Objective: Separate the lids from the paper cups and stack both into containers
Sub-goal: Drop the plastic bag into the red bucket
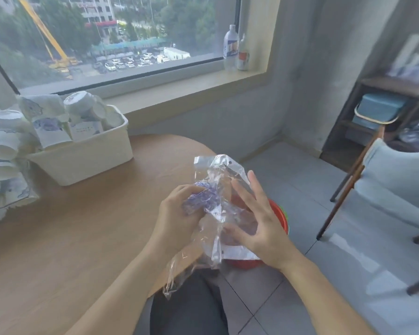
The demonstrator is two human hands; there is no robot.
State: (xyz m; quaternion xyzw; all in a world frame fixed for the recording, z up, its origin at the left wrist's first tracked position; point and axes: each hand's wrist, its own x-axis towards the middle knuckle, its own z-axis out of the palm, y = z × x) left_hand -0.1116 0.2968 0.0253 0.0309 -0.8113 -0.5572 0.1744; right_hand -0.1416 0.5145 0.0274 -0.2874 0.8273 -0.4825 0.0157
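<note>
A white basket (87, 155) is sitting on the wooden table (58, 238) in the upper left of the frame, holding a jumble of paper cups (82, 105), some lidded; their number cannot be counted. More cups (3, 146) are lying piled just beside the basket at the left edge, partly cut off. A red basin (279, 213) is showing on the floor at lower centre, mostly hidden behind the hands; its contents cannot be told.

At centre, the left hand (177, 213) is gripping a clear plastic bag (218, 189), fingers curled round its crumpled, blue-printed part. The right hand (257, 221) is resting against the bag's right side, fingers straight and spread. Both forearms are reaching up from the bottom edge.

Two bottles (236, 49) are standing on the windowsill (179, 90) at upper centre. One chair (385, 184) is standing at right.
</note>
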